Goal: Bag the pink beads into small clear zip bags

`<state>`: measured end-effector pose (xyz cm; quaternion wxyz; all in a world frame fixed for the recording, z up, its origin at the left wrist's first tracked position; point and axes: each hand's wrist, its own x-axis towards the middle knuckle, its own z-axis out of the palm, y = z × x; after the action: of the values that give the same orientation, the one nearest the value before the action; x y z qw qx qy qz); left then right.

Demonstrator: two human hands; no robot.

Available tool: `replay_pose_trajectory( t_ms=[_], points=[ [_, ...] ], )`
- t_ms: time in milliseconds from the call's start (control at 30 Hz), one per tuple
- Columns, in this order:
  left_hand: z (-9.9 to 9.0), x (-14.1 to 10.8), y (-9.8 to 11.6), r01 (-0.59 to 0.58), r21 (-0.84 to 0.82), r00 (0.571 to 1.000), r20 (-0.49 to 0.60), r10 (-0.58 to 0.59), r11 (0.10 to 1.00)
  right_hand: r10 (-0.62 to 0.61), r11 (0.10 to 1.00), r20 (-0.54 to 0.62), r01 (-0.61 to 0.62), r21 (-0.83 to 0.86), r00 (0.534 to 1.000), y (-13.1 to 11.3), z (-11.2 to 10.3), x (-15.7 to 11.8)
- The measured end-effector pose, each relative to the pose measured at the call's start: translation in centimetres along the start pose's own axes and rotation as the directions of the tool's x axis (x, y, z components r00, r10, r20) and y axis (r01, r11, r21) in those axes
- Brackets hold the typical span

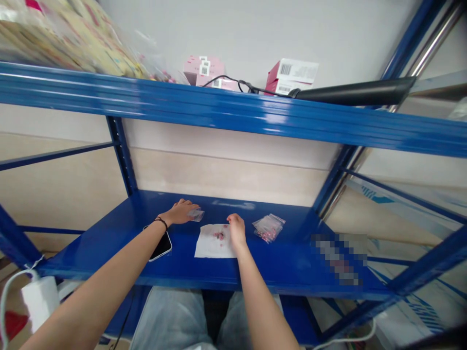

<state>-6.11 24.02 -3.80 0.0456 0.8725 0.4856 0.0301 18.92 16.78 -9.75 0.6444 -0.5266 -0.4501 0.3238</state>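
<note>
On the blue shelf, my left hand (181,212) rests at the left with its fingers over some clear plastic bags (197,214); whether it grips them is unclear. A white sheet (209,247) lies in the middle, with small pink and dark pieces (219,236) scattered on it. My right hand (237,228) is at the sheet's right edge, its fingers curled together; anything between them is too small to make out. Right of that hand lies a pile of clear bags with small pink and red items (269,228).
A phone (161,247) lies under my left forearm. The upper shelf beam (233,107) crosses above my hands, with pink boxes (207,70) and a black tube (357,92) on that shelf. A pixelated patch covers the right side.
</note>
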Motion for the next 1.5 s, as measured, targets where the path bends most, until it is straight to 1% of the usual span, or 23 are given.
replay_pose_trajectory(
  t_ms=[67, 133, 267, 367, 467, 567, 633, 700, 733, 800, 867, 900, 967, 1033, 1100, 1167, 1233, 1300, 1400, 1500],
  points=[
    [1.2, 0.5, -0.6, 0.025, -0.030, 0.999, 0.043, -0.024, 0.999, -0.056, 0.987, 0.073, 0.066, -0.145, 0.996, 0.2, 0.6, -0.4],
    [1.8, 1.0, -1.0, 0.047, -0.050, 0.996, 0.075, -0.043, 0.998, -0.094, 0.959, 0.133, 0.125, -0.255, 0.987, 0.5, 1.2, -1.0],
    [1.9, 1.3, -1.4, 0.048, -0.066, 0.994, 0.100, -0.041, 0.997, -0.151, 0.894, 0.220, 0.228, -0.385, 0.964, 1.3, 1.9, -1.9],
    [1.6, 0.8, -0.9, 0.019, -0.085, 0.995, 0.101, -0.010, 0.996, -0.185, 0.869, 0.262, 0.283, -0.406, 0.947, 1.7, 1.8, -2.2],
    [1.6, 0.0, 0.4, -0.006, -0.134, 0.991, 0.132, 0.024, 0.991, -0.221, 0.870, 0.269, 0.314, -0.381, 0.938, 1.5, 1.7, -2.0],
    [2.3, -0.5, 1.7, 0.005, -0.160, 0.980, 0.196, 0.027, 0.987, -0.254, 0.885, 0.218, 0.318, -0.341, 0.942, 0.8, 1.3, -1.5],
    [2.7, -0.7, 2.2, 0.017, -0.164, 0.974, 0.226, 0.021, 0.986, -0.265, 0.895, 0.164, 0.306, -0.325, 0.950, 0.2, 0.6, -1.1],
    [2.8, -0.7, 2.4, 0.022, -0.164, 0.971, 0.239, 0.019, 0.986, -0.266, 0.899, 0.116, 0.289, -0.330, 0.957, -0.2, -0.8, -0.5],
    [2.6, -0.7, 2.4, 0.020, -0.163, 0.970, 0.242, 0.020, 0.986, -0.264, 0.897, 0.094, 0.280, -0.343, 0.960, -0.5, -1.9, 0.0],
    [2.0, -0.7, 2.3, 0.011, -0.159, 0.972, 0.235, 0.026, 0.987, -0.258, 0.886, 0.040, 0.253, -0.389, 0.965, -1.0, -4.9, 1.2],
    [1.1, -1.1, 2.3, -0.010, -0.157, 0.982, 0.185, 0.039, 0.988, -0.246, 0.866, -0.033, 0.204, -0.457, 0.969, -1.6, -8.7, 2.8],
    [0.6, -1.5, 2.3, -0.025, -0.157, 0.990, 0.136, 0.047, 0.987, -0.234, 0.851, -0.072, 0.168, -0.497, 0.970, -1.9, -10.9, 3.7],
    [-0.5, -2.4, 2.8, -0.061, -0.164, 0.998, -0.001, 0.062, 0.985, -0.203, 0.811, -0.125, 0.095, -0.578, 0.971, -2.4, -15.0, 5.5],
    [-1.4, -3.6, 3.6, -0.091, -0.184, 0.987, -0.147, 0.064, 0.979, -0.161, 0.767, -0.117, 0.050, -0.640, 0.980, -2.7, -18.3, 7.0],
    [-2.0, -4.6, 4.7, -0.136, -0.208, 0.962, -0.262, 0.079, 0.969, -0.098, 0.729, -0.063, 0.029, -0.684, 0.993, -2.9, -20.5, 8.1],
    [-2.3, -5.6, 5.9, -0.199, -0.218, 0.933, -0.340, 0.117, 0.955, -0.033, 0.698, 0.008, 0.029, -0.716, 0.999, -3.0, -21.6, 8.8],
    [-2.3, -6.4, 7.0, -0.259, -0.221, 0.904, -0.398, 0.155, 0.940, 0.012, 0.676, 0.064, 0.039, -0.736, 0.998, -3.2, -22.1, 9.2],
    [-2.1, -7.3, 8.0, -0.296, -0.232, 0.881, -0.442, 0.171, 0.927, 0.037, 0.666, 0.095, 0.046, -0.744, 0.995, -3.6, -22.3, 9.3],
    [-1.5, -8.9, 9.3, -0.337, -0.260, 0.859, -0.479, 0.182, 0.905, 0.059, 0.688, 0.124, 0.050, -0.724, 0.991, -4.8, -22.7, 8.9],
    [-0.6, -10.9, 10.9, -0.372, -0.325, 0.849, -0.498, 0.177, 0.870, 0.073, 0.747, 0.181, 0.066, -0.662, 0.981, -6.6, -22.8, 7.2]
  ],
)
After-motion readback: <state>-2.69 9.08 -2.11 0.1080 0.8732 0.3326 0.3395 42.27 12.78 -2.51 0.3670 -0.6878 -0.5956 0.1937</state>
